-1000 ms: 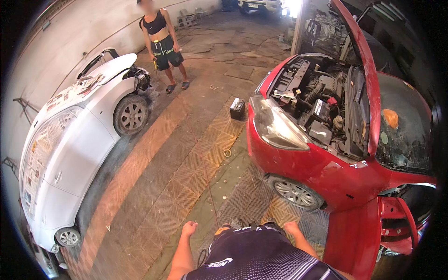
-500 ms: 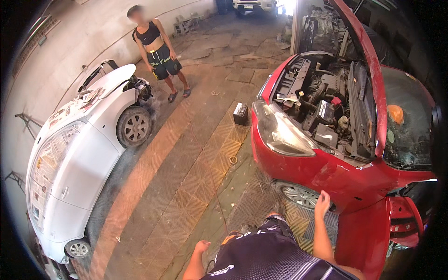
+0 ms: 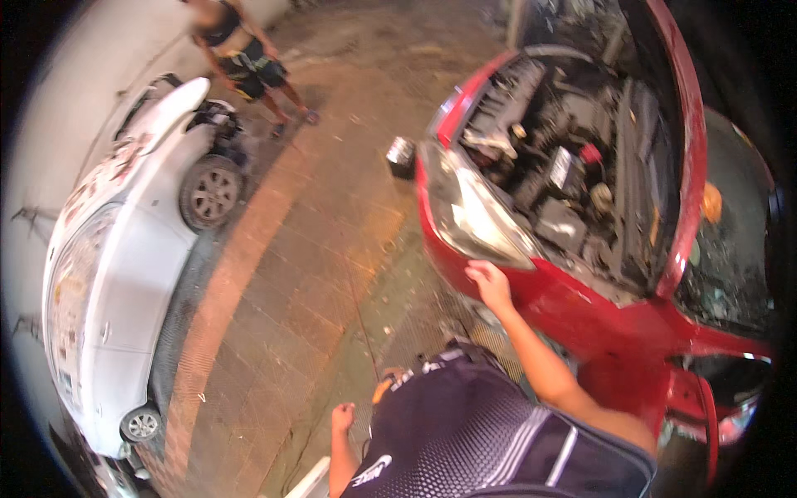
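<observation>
The right hand point(image 3: 490, 282) lay flat, fingers spread and grasping nothing, on the red car's fender point(image 3: 531, 290) at three o'clock, probably for support (hood raised, engine exposed). The left hand point(image 3: 342, 417) hung loosely curled at six o'clock, seemingly empty.

1. The right hand point(image 3: 490, 284) lies flat on the red car point(image 3: 581, 307), its fingers touching the wing just below the headlight point(image 3: 469, 212).
2. Past those fingers, the open engine bay point(image 3: 564, 183) is packed with parts, so there is little room in there.
3. The raised hood point(image 3: 677, 141) blocks the far side.
4. Left of the fingers, the paved floor point(image 3: 299, 274) is wide and open.
5. A small dark box point(image 3: 401, 156) stands on the floor by the car's nose.
6. The left hand point(image 3: 342, 417) hangs low over open floor.
7. The white car point(image 3: 116, 282) and a standing person point(image 3: 241, 58) are well apart from both hands.
</observation>
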Demonstrator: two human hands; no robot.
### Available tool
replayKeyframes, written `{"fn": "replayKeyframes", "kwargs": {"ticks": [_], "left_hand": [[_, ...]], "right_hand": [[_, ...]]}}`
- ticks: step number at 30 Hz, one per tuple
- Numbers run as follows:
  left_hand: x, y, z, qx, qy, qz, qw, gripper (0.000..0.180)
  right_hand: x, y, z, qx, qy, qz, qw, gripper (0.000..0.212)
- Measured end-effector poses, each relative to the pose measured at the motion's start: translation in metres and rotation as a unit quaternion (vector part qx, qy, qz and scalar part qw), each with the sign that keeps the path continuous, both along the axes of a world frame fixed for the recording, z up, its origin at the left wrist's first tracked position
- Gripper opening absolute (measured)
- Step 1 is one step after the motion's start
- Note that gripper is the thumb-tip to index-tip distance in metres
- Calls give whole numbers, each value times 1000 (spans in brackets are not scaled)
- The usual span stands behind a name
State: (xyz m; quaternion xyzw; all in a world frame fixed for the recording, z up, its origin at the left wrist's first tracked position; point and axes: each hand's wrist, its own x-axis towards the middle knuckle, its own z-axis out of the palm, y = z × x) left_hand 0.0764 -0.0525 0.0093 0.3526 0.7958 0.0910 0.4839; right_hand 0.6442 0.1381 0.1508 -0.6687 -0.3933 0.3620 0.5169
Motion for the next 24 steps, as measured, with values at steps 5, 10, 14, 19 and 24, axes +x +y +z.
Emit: {"fn": "replayKeyframes", "kwargs": {"ticks": [5,10,14,19,24], "left_hand": [[69,-15,24,-22,-66,60,996,37],[115,-22,35,-43,-80,96,991,39],[148,-63,39,-7,-74,106,992,37],[160,-124,46,-41,1,86,995,33],[226,-150,75,-1,76,199,977,45]], "right_hand": [[14,7,22,-91,-45,97,990,27],[46,9,14,-46,12,100,994,24],[58,32,13,-74,-53,213,973,25],[34,49,36,-104,-138,291,941,28],[56,57,-62,-104,-58,435,892,28]]}}
